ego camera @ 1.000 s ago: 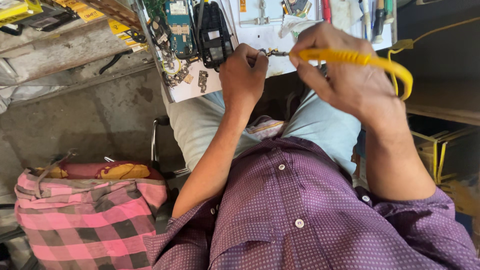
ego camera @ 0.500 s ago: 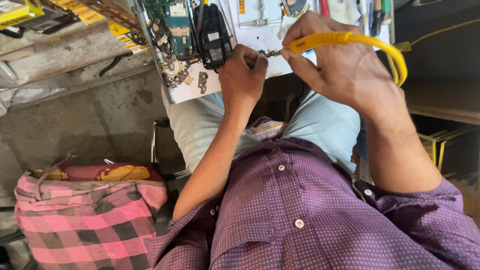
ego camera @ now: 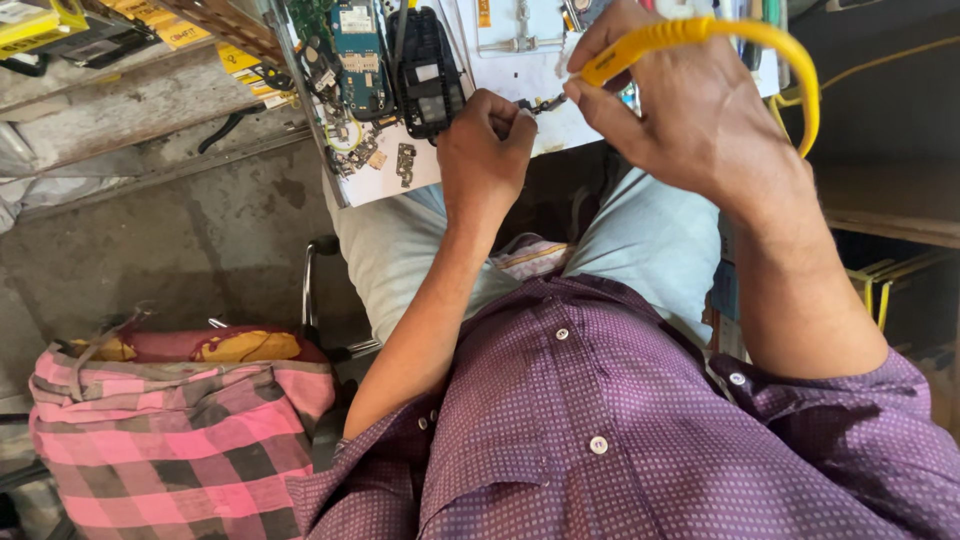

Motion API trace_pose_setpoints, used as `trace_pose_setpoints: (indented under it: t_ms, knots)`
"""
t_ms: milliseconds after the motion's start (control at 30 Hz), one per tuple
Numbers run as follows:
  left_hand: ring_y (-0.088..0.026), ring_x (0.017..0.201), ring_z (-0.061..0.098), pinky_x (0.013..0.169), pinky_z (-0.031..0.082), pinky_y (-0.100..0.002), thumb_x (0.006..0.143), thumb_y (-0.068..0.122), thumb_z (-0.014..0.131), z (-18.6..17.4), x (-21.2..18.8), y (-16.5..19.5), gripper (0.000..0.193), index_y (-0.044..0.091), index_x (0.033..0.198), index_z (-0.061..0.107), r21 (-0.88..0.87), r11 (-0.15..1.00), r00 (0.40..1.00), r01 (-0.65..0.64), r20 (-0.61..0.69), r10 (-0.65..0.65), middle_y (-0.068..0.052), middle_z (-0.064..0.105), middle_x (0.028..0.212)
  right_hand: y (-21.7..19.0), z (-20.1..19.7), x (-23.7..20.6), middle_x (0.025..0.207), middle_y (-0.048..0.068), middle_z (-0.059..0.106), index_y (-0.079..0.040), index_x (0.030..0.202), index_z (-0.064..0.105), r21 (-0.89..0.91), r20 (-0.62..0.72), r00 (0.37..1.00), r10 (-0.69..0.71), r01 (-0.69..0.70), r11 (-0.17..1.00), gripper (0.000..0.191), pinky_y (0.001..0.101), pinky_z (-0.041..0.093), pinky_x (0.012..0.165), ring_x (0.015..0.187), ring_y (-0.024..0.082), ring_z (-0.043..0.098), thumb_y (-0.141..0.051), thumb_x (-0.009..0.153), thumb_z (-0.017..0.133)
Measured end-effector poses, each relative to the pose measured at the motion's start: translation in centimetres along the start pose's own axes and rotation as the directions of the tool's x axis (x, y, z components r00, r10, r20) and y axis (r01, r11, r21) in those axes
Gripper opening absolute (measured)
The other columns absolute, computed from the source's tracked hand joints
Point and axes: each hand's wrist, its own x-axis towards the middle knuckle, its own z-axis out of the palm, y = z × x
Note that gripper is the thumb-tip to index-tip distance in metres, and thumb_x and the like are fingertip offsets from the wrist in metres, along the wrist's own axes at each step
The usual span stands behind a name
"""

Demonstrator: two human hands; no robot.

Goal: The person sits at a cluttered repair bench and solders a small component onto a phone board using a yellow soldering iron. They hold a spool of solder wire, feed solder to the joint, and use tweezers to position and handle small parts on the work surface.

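Note:
My right hand (ego camera: 700, 110) grips a yellow-handled soldering tool (ego camera: 690, 32) whose yellow cord loops back over the wrist. Its metal tip points left at a small metal part (ego camera: 535, 103). My left hand (ego camera: 485, 150) is closed around that small part, pinching it at the edge of a white work board (ego camera: 520, 60). A dark phone frame (ego camera: 428, 72) and a blue-green circuit board (ego camera: 357, 45) lie on the board just left of my left hand.
Small loose components (ego camera: 380, 160) lie near the board's near-left corner. A pink checked cloth bag (ego camera: 170, 430) sits at lower left on a concrete floor (ego camera: 200, 230). Yellow boxes (ego camera: 40, 20) rest on a ledge at upper left. A dark wooden shelf (ego camera: 880, 200) stands at right.
My right hand has shifted a little up and left with the yellow tool, bringing its tip closer to the part in my left hand. My left hand stays in place.

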Motion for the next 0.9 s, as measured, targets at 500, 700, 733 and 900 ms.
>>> trace_pose_setpoints:
  t_ms: [500, 700, 733, 900]
  knots:
    - [-0.02, 0.066, 0.075, 0.065, 0.057, -0.033, 0.085, 0.017, 0.072, 0.0, -0.1, -0.2, 0.017, 0.001, 0.084, 0.068, 0.013, 1.0, 1.0, -0.018, 0.01, 0.018, -0.008, 0.074, 0.073, 0.3, 0.0, -0.6, 0.108, 0.014, 0.069, 0.001, 0.113, 0.062, -0.005, -0.022, 1.0, 0.019, -0.019, 1.0, 0.014, 0.0423, 0.049, 0.09, 0.104, 0.032, 0.067, -0.009, 0.106, 0.068]
    - [-0.02, 0.067, 0.076, 0.066, 0.058, -0.033, 0.084, 0.018, 0.071, 0.1, -0.2, -0.1, 0.017, 0.001, 0.086, 0.07, 0.016, 1.0, 1.0, -0.002, 0.015, 0.001, -0.009, 0.075, 0.073, 0.9, 0.2, -1.3, 0.105, 0.012, 0.07, -0.002, 0.117, 0.058, 0.02, -0.003, 0.999, 0.053, -0.053, 0.998, 0.019, 0.0424, 0.05, 0.09, 0.108, 0.03, 0.07, -0.014, 0.11, 0.07]
    - [-0.021, 0.067, 0.076, 0.066, 0.058, -0.033, 0.084, 0.018, 0.071, 0.1, -0.2, -0.1, 0.017, 0.001, 0.086, 0.07, 0.02, 1.0, 1.0, -0.008, 0.012, 0.008, -0.009, 0.075, 0.074, 1.0, 0.3, -1.4, 0.106, 0.012, 0.07, -0.002, 0.119, 0.058, 0.025, 0.0, 0.998, 0.059, -0.059, 0.998, 0.019, 0.0422, 0.051, 0.088, 0.107, 0.03, 0.07, -0.014, 0.11, 0.07]
    - [-0.022, 0.068, 0.076, 0.066, 0.058, -0.034, 0.084, 0.018, 0.072, -0.1, -0.3, -0.1, 0.018, 0.001, 0.086, 0.07, 0.033, 0.999, 1.0, -0.014, 0.013, 0.014, -0.01, 0.075, 0.074, 0.9, 0.8, -2.1, 0.108, 0.014, 0.07, 0.0, 0.117, 0.057, 0.008, -0.024, 0.997, 0.068, -0.068, 0.998, 0.021, 0.0425, 0.051, 0.083, 0.103, 0.032, 0.07, -0.015, 0.11, 0.07]
